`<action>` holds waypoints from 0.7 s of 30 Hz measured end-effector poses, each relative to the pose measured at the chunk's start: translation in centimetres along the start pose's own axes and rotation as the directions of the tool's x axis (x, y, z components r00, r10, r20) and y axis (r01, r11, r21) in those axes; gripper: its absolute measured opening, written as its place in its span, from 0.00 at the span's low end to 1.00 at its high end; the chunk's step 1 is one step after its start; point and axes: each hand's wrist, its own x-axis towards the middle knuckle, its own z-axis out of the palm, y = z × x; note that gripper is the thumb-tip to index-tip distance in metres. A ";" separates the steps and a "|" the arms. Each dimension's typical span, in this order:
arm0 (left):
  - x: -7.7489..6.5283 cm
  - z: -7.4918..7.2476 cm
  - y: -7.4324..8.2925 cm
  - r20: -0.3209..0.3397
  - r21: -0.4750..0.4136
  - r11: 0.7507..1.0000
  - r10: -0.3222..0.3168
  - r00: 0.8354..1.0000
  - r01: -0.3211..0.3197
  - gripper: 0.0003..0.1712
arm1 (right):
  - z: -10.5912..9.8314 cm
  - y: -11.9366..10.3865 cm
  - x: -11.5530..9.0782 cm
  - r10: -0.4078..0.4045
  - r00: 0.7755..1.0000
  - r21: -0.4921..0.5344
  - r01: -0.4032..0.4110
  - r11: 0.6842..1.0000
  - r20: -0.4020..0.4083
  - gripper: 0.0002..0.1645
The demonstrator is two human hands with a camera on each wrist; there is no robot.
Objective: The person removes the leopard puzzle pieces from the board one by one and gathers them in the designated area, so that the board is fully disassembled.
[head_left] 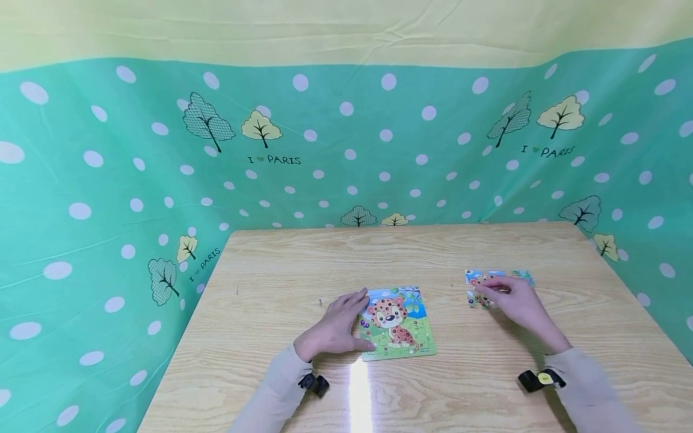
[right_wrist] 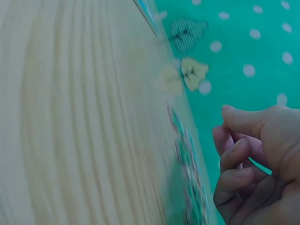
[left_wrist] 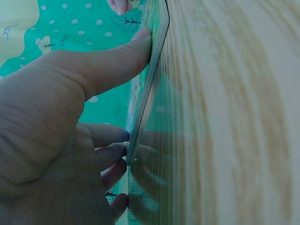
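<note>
A square puzzle board (head_left: 397, 331) with a spotted leopard cub picture lies flat on the wooden table. Over its left side my left hand (head_left: 338, 325) is spread, the thumb resting near the lower left corner and the fingers at the upper left. In the left wrist view, the thumb (left_wrist: 117, 65) presses on the board's face, with the other fingertips at its edge. To the right is a group of loose puzzle pieces (head_left: 496, 274). My right hand (head_left: 517, 299) hovers over them, fingers curled and thumb close to the index finger. Nothing shows between them in the right wrist view.
The wooden table (head_left: 260, 349) meets a green polka-dot cloth (head_left: 325, 132) hanging behind and at both sides. Small dark specks lie on the tabletop left of the board. A bright light reflection (head_left: 360, 397) falls in front of the board.
</note>
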 end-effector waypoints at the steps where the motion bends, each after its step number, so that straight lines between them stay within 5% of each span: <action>1: 0.0 0.0 0.0 0.000 0.001 1.000 0.000 1.000 0.000 0.63 | 0.3 -0.4 0.0 -0.018 1.000 0.002 0.018 1.000 0.000 0.22; 6: 0.0 0.0 0.0 0.002 0.005 1.000 0.001 1.000 -0.001 0.63 | 1.9 -1.7 0.2 -0.089 0.996 0.001 0.089 0.996 0.003 0.15; 21: 0.0 0.0 0.0 0.009 0.010 1.000 -0.002 1.000 0.002 0.63 | 5.0 -3.6 0.1 -0.064 0.994 0.017 0.062 0.998 0.092 0.12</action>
